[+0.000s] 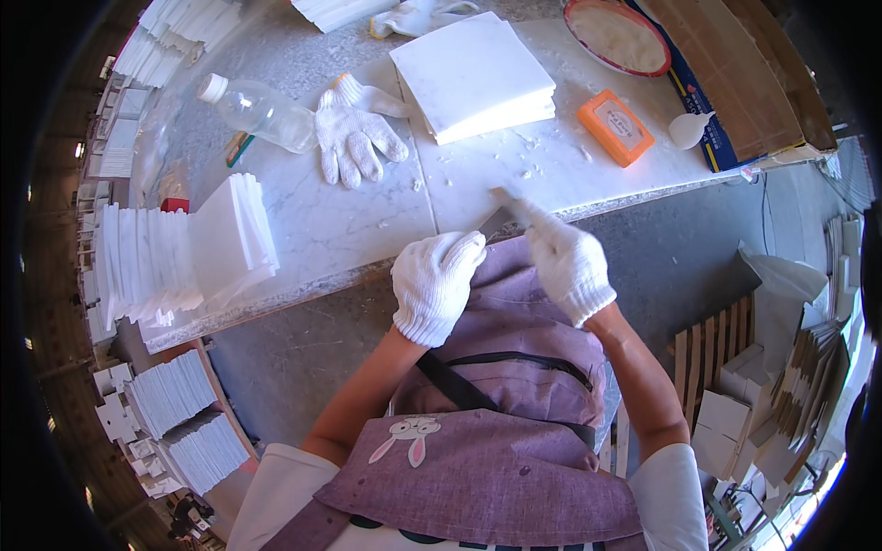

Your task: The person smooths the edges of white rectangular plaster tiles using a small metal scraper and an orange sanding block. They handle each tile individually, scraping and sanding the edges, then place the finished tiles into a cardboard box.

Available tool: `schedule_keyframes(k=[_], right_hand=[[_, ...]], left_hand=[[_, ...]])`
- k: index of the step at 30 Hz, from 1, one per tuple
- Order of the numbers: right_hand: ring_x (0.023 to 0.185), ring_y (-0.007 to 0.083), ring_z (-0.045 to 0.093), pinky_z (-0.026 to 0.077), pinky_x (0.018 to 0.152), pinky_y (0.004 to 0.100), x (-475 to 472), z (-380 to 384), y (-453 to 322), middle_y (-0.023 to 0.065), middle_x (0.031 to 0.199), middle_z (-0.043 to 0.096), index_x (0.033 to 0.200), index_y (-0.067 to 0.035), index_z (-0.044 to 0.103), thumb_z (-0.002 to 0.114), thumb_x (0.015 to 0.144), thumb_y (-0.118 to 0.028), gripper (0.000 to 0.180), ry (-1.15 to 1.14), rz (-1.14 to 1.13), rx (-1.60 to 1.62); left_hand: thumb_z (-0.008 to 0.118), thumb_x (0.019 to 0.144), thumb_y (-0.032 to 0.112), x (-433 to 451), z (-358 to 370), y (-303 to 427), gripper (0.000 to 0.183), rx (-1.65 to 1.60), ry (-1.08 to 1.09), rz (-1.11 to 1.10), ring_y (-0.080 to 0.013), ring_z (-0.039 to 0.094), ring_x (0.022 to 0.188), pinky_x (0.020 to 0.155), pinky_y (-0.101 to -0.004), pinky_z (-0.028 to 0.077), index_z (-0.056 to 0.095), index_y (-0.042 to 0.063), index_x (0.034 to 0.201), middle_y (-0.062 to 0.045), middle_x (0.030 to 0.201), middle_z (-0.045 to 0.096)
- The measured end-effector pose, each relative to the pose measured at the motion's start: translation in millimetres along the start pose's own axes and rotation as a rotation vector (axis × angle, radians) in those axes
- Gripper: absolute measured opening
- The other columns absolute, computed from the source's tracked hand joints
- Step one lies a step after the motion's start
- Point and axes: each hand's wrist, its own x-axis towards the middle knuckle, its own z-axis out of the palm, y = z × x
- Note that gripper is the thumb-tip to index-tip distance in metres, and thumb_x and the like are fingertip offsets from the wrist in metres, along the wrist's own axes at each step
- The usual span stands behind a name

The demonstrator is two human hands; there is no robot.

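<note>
Both my hands wear white knitted gloves and meet above my lap, just off the edge of a marble-topped table (358, 237). My left hand (437, 289) is closed on a thin grey flat piece (496, 223), perhaps a scraper blade, whose near end its fingers hide. Over that piece is my right hand (570, 265), its fingers curled and its front blurred. A small tan piece (497, 195) sticks out past its fingertips and seems held there; what it is cannot be made out. White crumbs (527, 172) lie scattered on the tabletop beyond.
Stacked white slabs (475, 72) lie ahead, with a spare glove (358, 134) and clear plastic bottle (265, 113) to their left. Rightward are an orange hand pad (615, 128), a white squeeze bulb (689, 129), a red-rimmed bowl (665, 62) and a cardboard box (730, 76). Upright slabs (148, 258) stand left.
</note>
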Motion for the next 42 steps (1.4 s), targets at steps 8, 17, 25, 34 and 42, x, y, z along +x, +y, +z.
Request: schedule_keyframes(k=[8,17,25,34,42], right_hand=[[0.09,0.028,0.072,0.055,0.079,0.0338,-5,3,-9,0.0236,0.098,0.069,0.129,-0.005,0.06,0.059,0.091,-0.006,0.038,-0.021,-0.065,0.072],[0.093,0.0317,0.07,0.056,0.078,0.034,-6,12,5,0.0228,0.105,0.068,0.121,-0.005,0.065,0.056,0.091,-0.005,0.032,0.039,-0.059,-0.047],[0.074,0.0305,0.069,0.055,0.068,0.0354,-6,12,-2,0.0178,0.085,0.07,0.124,-0.013,0.066,0.057,0.09,-0.007,0.036,0.068,-0.133,-0.017],[0.08,0.0315,0.07,0.055,0.077,0.0372,-4,13,4,0.0203,0.091,0.07,0.123,-0.008,0.065,0.056,0.09,-0.006,0.034,0.046,-0.048,0.015],[0.087,0.0315,0.071,0.055,0.074,0.0331,-11,18,3,0.0246,0.094,0.068,0.124,-0.005,0.063,0.058,0.09,-0.007,0.034,0.057,-0.228,-0.133]], left_hand=[[0.079,0.073,0.017,-4,6,-3,0.022,-0.041,0.026,-0.032,-0.026,0.066,0.075,0.065,-0.0374,0.052,0.07,0.013,0.093,-0.004,0.088,0.069],[0.08,0.072,0.015,-3,7,-3,0.021,-0.051,0.047,-0.065,-0.0269,0.066,0.072,0.064,-0.0374,0.052,0.069,0.012,0.089,-0.005,0.084,0.069],[0.081,0.071,0.015,-4,8,-5,0.023,-0.048,0.041,-0.058,-0.0272,0.066,0.072,0.064,-0.0375,0.052,0.068,0.012,0.09,-0.005,0.085,0.068],[0.081,0.071,0.015,-1,7,-5,0.025,-0.049,0.037,-0.038,-0.0265,0.065,0.07,0.061,-0.0374,0.051,0.067,0.011,0.091,-0.005,0.083,0.068],[0.081,0.072,0.016,2,5,-2,0.021,-0.041,0.021,-0.051,-0.0269,0.065,0.069,0.06,-0.0375,0.051,0.067,0.012,0.087,-0.005,0.082,0.068]])
